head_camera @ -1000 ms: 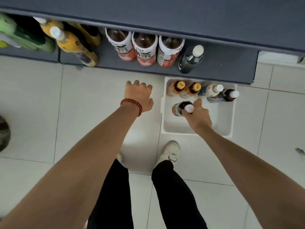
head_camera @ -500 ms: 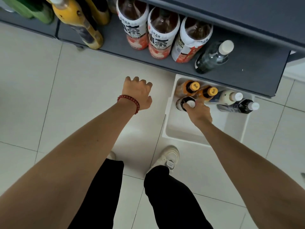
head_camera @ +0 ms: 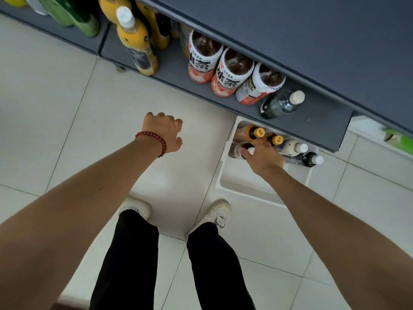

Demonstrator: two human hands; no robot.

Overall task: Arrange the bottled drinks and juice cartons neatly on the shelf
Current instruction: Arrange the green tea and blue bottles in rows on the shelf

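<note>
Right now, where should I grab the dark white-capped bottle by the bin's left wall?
Take the dark bottle by the neck just under its white cap, right hand coming straight down. It stands cap-up against the bin at its left wall, orange-capped bottles behind it, so its sides look boxed in.

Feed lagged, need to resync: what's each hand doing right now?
Left hand: loosely curled, holding nothing.
Right hand: gripping the white-capped dark bottle in the white bin.
</note>
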